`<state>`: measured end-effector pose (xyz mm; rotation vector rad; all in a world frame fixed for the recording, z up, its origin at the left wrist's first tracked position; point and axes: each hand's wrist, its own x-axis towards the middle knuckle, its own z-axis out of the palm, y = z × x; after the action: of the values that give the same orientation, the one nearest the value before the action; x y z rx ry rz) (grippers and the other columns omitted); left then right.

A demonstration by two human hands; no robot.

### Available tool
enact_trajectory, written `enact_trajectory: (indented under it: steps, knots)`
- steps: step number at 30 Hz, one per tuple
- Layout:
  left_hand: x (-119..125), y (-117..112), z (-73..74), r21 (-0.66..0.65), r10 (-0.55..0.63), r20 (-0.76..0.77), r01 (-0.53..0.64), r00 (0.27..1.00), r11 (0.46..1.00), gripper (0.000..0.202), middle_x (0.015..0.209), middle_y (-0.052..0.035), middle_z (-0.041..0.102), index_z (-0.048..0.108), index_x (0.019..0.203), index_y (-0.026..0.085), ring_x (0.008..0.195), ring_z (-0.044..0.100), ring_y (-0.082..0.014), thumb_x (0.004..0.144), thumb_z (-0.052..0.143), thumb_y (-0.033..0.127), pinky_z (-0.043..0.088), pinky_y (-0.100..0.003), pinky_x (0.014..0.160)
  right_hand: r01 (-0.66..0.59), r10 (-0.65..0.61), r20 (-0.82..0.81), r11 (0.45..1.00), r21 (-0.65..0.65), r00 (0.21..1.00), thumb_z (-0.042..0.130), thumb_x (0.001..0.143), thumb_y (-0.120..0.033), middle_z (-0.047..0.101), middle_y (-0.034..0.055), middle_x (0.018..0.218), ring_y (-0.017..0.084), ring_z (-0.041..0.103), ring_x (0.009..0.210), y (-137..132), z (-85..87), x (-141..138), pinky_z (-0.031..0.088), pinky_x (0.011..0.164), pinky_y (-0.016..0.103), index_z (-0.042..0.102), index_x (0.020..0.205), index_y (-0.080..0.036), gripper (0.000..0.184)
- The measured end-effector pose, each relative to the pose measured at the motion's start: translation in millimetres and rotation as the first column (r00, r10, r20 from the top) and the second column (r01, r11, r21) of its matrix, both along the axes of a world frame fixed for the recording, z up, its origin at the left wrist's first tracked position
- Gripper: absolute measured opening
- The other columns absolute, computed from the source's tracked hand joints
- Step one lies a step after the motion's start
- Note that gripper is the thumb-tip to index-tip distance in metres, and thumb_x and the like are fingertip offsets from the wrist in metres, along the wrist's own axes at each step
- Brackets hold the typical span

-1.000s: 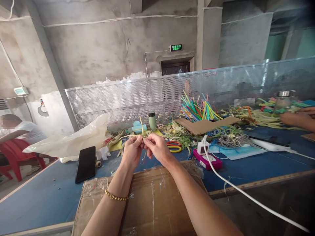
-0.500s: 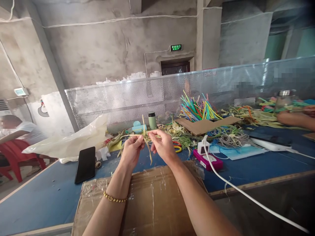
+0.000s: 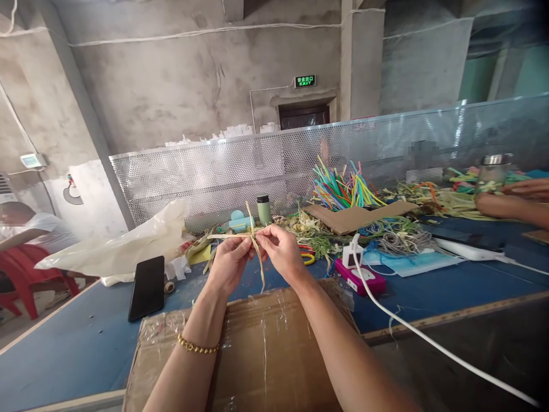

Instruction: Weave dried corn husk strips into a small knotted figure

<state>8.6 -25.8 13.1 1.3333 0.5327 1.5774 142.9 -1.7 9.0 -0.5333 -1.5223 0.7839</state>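
Pale yellow, straw-like strips point(image 3: 260, 268) cross one another between my hands, above a cardboard box point(image 3: 283, 349). One end points up, one hangs down and one sticks out to the left. My left hand point(image 3: 226, 264), with a gold bead bracelet point(image 3: 198, 346) on its wrist, pinches the strips between thumb and fingers. Close beside it, my right hand point(image 3: 281, 252) has thumb and fingertips closed on the strips at the crossing. Its lower fingers are partly hidden.
On the blue table point(image 3: 55, 349) lie a black phone point(image 3: 146, 288), a pink power block point(image 3: 359, 278) with a white cable point(image 3: 412, 329), a green bottle point(image 3: 264, 210), colourful pipe cleaners point(image 3: 345, 186) and heaped plant strips point(image 3: 323, 240). A co-worker's hands point(image 3: 510, 200) are at the right.
My right hand has moved slightly left, closing its fingers on the strips at the crossing. The left hand keeps its pinch. At the right, the co-worker's hands have shifted.
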Motion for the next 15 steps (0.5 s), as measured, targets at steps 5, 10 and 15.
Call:
enact_trajectory:
  steps: [5,10,15]
  knots:
    - [-0.6,3.3,-2.2,-0.004,0.003,0.021,-0.003,1.0,1.0,0.03,0.064,-0.0028,0.062,0.073,0.076,0.009,0.06,0.05,-0.0105,0.064,0.088,0.032,0.041,-0.025,0.061,0.005,-0.005,0.007,1.0,0.005,1.0,0.064,0.085,-0.035,0.066,0.0001,0.059,0.013,0.059,0.048,-2.4,1.7,-1.1,0.05,0.048,0.026,0.062,0.078,-0.019,0.018]
    - [-0.5,5.3,-2.9,-0.004,0.016,0.049,-0.016,0.999,1.0,0.03,0.063,-0.0022,0.06,0.072,0.073,0.009,0.058,0.048,-0.0094,0.063,0.089,0.032,0.038,-0.024,0.059,-0.001,0.001,0.017,1.0,0.027,1.0,0.063,0.086,-0.035,0.064,-0.0009,0.058,0.012,0.057,0.047,-5.0,2.5,-1.3,0.048,0.047,0.024,0.063,0.08,-0.018,0.018]
    - [0.9,3.5,-2.6,-0.011,0.018,0.048,-0.017,0.999,1.0,0.03,0.061,-0.0017,0.058,0.069,0.069,0.009,0.057,0.047,-0.0091,0.065,0.087,0.032,0.037,-0.024,0.058,-0.003,0.001,0.048,0.999,0.036,0.999,0.062,0.086,-0.035,0.064,-0.0005,0.06,0.012,0.057,0.049,-3.5,1.4,-0.9,0.048,0.048,0.024,0.063,0.081,-0.019,0.017]
